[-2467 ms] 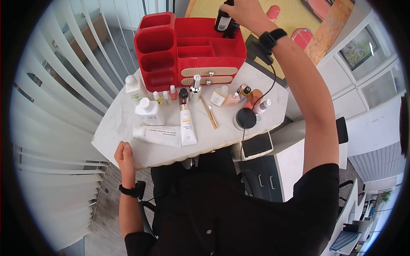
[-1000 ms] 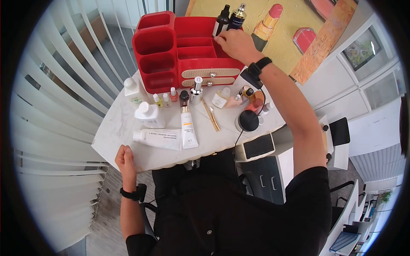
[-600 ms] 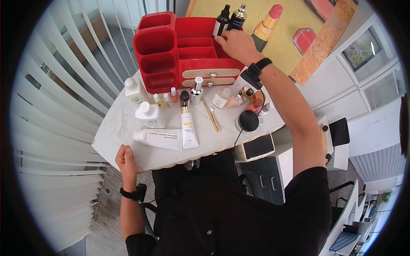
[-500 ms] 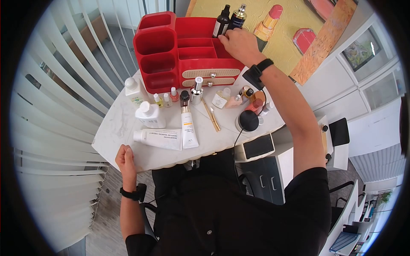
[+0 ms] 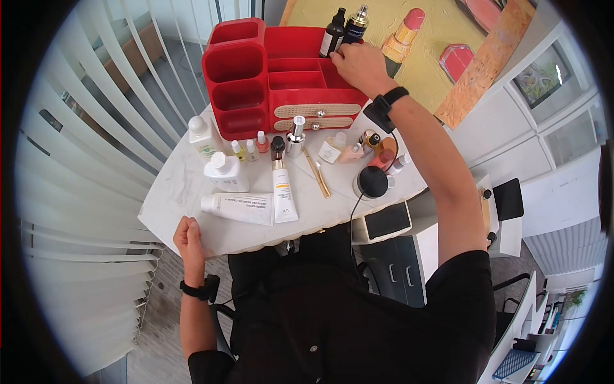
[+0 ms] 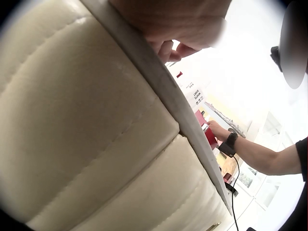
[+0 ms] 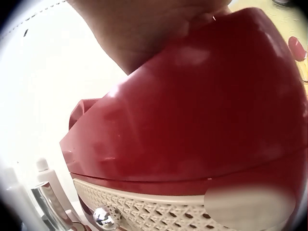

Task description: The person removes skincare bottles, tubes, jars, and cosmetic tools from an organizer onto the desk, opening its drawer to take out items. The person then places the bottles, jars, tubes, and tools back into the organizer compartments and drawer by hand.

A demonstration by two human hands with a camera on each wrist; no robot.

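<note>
In the head view, a red organizer (image 5: 294, 80) stands at the back of the marbled table. Two bottles stand upright at its back right corner: a black bottle with a white label (image 5: 332, 32) and a dark blue perfume bottle with a clear cap (image 5: 356, 24). My right hand (image 5: 363, 66) lies over the organizer's right side, thumb and fingertips close by the lower parts of both bottles. Its other fingers are hidden; I cannot tell whether they grip anything. My left hand (image 5: 188, 238) rests idle at the table's front left edge, fingers loosely curled, holding nothing.
On the table (image 5: 173, 185) lie a white cream tube (image 5: 243, 208) and a UV tube (image 5: 284, 195). Pump bottles (image 5: 225, 173), small nail polish bottles, a silver-capped bottle (image 5: 295, 137), gold sticks (image 5: 318, 173) and a black-lidded jar (image 5: 372, 182) crowd around. A cable (image 5: 353, 224) trails from my right wrist.
My right hand has let go of the black bottle's top and come down to the organizer's right side. Both bottles now show upright; the left hand has barely moved.
</note>
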